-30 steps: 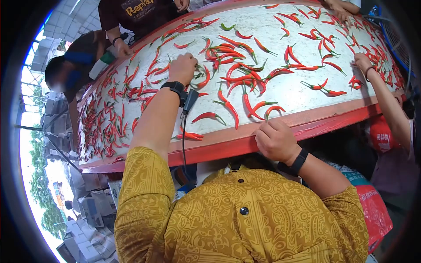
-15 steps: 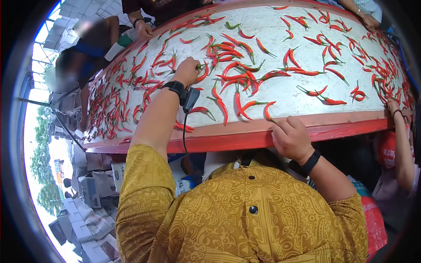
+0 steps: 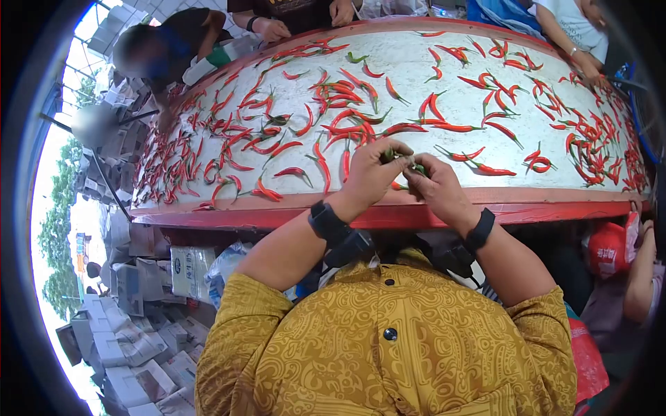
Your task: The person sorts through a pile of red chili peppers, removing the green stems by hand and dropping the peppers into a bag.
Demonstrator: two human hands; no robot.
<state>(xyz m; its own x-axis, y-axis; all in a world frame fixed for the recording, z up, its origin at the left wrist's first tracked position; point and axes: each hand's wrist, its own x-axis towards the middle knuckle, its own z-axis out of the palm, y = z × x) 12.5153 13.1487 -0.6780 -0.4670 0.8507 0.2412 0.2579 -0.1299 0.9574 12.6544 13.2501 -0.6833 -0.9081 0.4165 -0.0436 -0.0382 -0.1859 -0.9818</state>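
My left hand point(image 3: 371, 177) and my right hand point(image 3: 444, 194) meet over the near edge of the table, fingers pinched together. Green chili stems point(image 3: 393, 157) show between the left fingers, and another green piece sits at the right fingertips. The rest of what they hold is hidden by the fingers. A bit of red chili pepper point(image 3: 398, 186) shows just below the hands. Around them, many red chili peppers with green stems are spread on the white tabletop point(image 3: 388, 59), one of them point(image 3: 320, 165) just left of my left hand.
A red rim point(image 3: 291, 216) runs along the table's near side. Across the table, a person's hands point(image 3: 272, 29) rest at the far edge; another person's hand point(image 3: 590, 73) reaches among peppers at the right. At the lower right is a red bag point(image 3: 605, 249); cartons point(image 3: 142, 347) lie at the lower left.
My left hand has come back from the middle of the table to meet my right hand. The right hand has lifted off the rim and moved up and left. The view has shifted slightly.
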